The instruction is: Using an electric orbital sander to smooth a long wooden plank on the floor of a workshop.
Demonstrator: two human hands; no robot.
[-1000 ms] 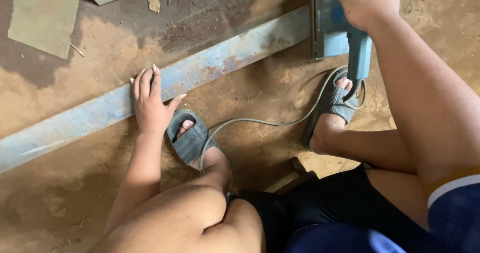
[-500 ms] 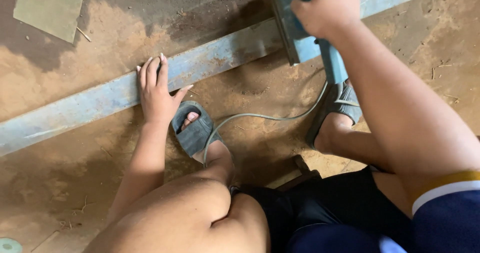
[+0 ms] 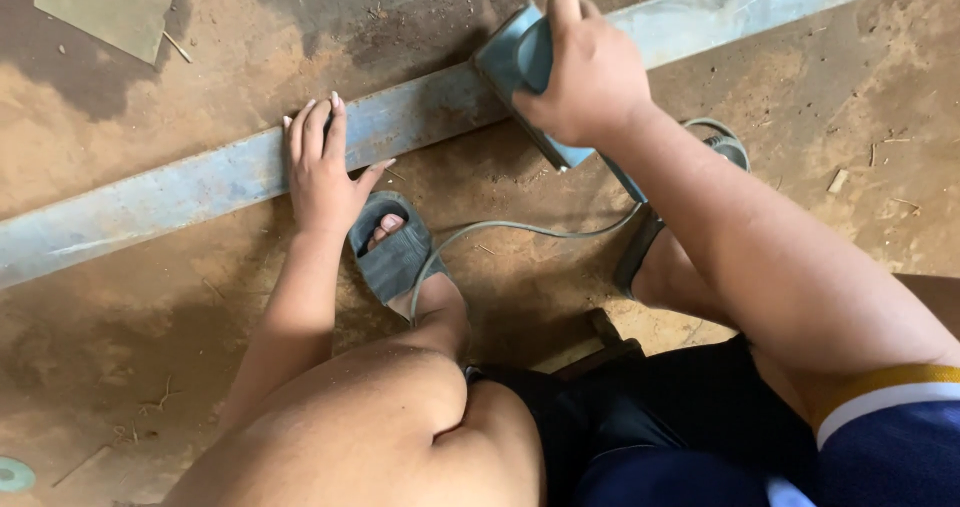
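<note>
— Right hand [image 3: 585,72] is closed tight over the top of the tool [image 3: 510,57], yes?

— Yes, the fingers wrap its blue-grey body and press it down on the bar [image 3: 150,202]. The tool sits on the far side of the scene, a little right of the middle, and it touches the bar.

— And the left hand [image 3: 322,167]?

— It lies flat and spread on the bar, further left, palm down. It grasps nothing, it only pins the bar to the floor [image 3: 120,367].

— Where does the bar run?

— From near left to far right, across the dusty floor. A grey cord [image 3: 520,229] goes from the tool toward the person and passes by the sandal [image 3: 395,252].

— Which step is this, you think?

— I judge the tool is being worked along the bar surface while the other hand steadies it. Which kind of tool it is, I cannot tell.

— What does a next move need?

— Even pressure, the cord away from the tool, and the left fingers well apart from its path.
</note>
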